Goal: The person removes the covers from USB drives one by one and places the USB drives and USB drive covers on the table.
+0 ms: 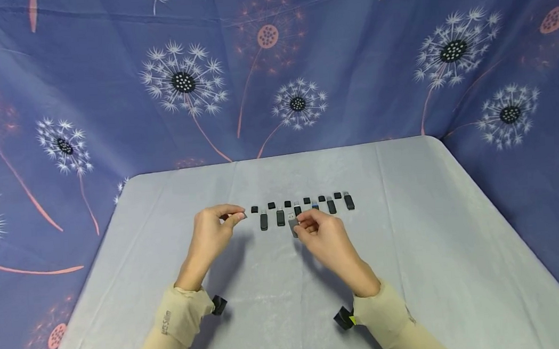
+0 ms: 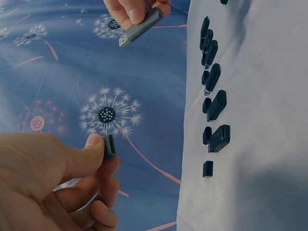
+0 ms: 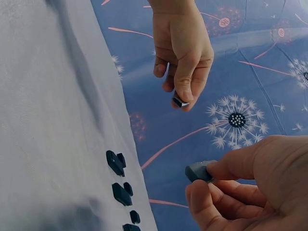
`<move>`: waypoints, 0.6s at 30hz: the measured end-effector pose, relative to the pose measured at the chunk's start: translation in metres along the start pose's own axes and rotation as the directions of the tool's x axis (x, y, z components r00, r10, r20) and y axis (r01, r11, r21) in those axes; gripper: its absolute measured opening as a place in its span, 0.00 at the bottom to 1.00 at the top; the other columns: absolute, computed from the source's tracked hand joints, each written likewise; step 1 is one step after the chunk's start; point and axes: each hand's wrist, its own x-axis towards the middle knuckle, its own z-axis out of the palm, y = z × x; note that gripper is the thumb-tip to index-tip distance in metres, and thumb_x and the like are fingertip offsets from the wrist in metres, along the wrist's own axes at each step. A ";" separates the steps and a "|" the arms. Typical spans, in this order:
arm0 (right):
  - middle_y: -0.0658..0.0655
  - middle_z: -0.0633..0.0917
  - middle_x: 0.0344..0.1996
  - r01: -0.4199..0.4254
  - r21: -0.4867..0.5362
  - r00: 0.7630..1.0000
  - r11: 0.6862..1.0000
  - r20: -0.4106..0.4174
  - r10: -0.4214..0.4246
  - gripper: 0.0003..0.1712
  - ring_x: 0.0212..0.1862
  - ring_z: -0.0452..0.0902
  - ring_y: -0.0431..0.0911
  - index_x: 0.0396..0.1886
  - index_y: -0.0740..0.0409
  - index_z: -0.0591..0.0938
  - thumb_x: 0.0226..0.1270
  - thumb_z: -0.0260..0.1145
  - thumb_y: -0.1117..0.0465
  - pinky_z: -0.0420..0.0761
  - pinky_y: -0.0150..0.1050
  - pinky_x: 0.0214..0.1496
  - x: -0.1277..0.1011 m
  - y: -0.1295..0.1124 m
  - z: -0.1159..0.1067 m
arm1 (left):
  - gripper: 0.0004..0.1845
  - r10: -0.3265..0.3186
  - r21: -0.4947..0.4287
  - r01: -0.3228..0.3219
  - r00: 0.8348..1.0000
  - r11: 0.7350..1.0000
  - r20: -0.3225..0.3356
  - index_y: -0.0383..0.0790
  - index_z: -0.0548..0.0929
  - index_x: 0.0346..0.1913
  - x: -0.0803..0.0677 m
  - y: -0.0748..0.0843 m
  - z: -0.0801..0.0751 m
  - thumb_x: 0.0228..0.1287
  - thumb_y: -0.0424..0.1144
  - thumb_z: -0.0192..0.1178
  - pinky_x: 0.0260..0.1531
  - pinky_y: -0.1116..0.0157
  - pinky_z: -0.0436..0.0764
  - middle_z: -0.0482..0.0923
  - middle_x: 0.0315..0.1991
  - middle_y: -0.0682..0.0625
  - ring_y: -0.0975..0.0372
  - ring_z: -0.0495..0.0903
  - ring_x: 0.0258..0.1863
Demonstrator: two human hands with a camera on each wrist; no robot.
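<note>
My left hand (image 1: pixel 211 229) pinches a small dark cap (image 2: pixel 110 146) between thumb and forefinger, its hollow end showing in the left wrist view. A grey USB flash drive (image 2: pixel 144 26) is in my right hand (image 1: pixel 325 239), gripped by the thumb and fingers at its body. Its bare metal plug points away from that hand, and no cap covers it. Both hands are raised over the table, a short gap apart. Behind them, several black USB flash drives (image 1: pixel 263 221) lie in a row, with small black caps (image 1: pixel 254 209) beyond their plugs.
A pale cloth covers the table (image 1: pixel 438 250). Past its far edge hangs a blue curtain (image 1: pixel 349 58) with a dandelion print. Small black devices (image 1: pixel 344 318) sit at both wrists, by the beige sleeves (image 1: pixel 386 315).
</note>
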 end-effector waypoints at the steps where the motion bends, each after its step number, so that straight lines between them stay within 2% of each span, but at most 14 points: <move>1: 0.54 0.87 0.32 0.001 0.002 1.000 1.000 0.000 -0.001 0.07 0.32 0.82 0.41 0.43 0.62 0.87 0.65 0.72 0.68 0.83 0.32 0.36 0.001 0.000 0.000 | 0.05 0.008 0.006 -0.008 1.000 1.000 -0.003 0.41 0.94 0.41 0.000 0.000 0.000 0.64 0.35 0.72 0.32 0.64 0.75 0.91 0.39 0.47 0.56 0.82 0.37; 6: 0.55 0.87 0.31 -0.002 0.009 1.000 1.000 0.005 0.002 0.08 0.32 0.81 0.42 0.42 0.64 0.87 0.64 0.73 0.69 0.82 0.31 0.35 0.002 -0.001 0.000 | 0.05 0.030 0.008 -0.030 1.000 1.000 -0.004 0.41 0.94 0.41 0.001 0.004 -0.002 0.63 0.36 0.72 0.31 0.65 0.74 0.91 0.39 0.46 0.57 0.81 0.34; 12: 0.55 0.87 0.31 -0.016 0.012 1.000 1.000 -0.002 0.016 0.09 0.31 0.82 0.42 0.42 0.64 0.87 0.63 0.74 0.69 0.82 0.31 0.35 0.002 0.000 0.003 | 0.06 0.002 -0.014 -0.001 1.000 1.000 0.013 0.41 0.93 0.42 0.000 0.007 -0.002 0.63 0.36 0.73 0.34 0.62 0.76 0.91 0.39 0.48 0.55 0.82 0.38; 18: 0.54 0.87 0.30 -0.011 0.010 1.000 1.000 0.008 0.011 0.07 0.31 0.82 0.40 0.40 0.62 0.87 0.63 0.74 0.69 0.82 0.32 0.36 0.001 0.001 0.007 | 0.05 -0.014 -0.016 0.014 1.000 1.000 0.013 0.41 0.92 0.39 -0.003 0.007 -0.001 0.63 0.37 0.73 0.35 0.61 0.77 0.91 0.37 0.48 0.56 0.83 0.37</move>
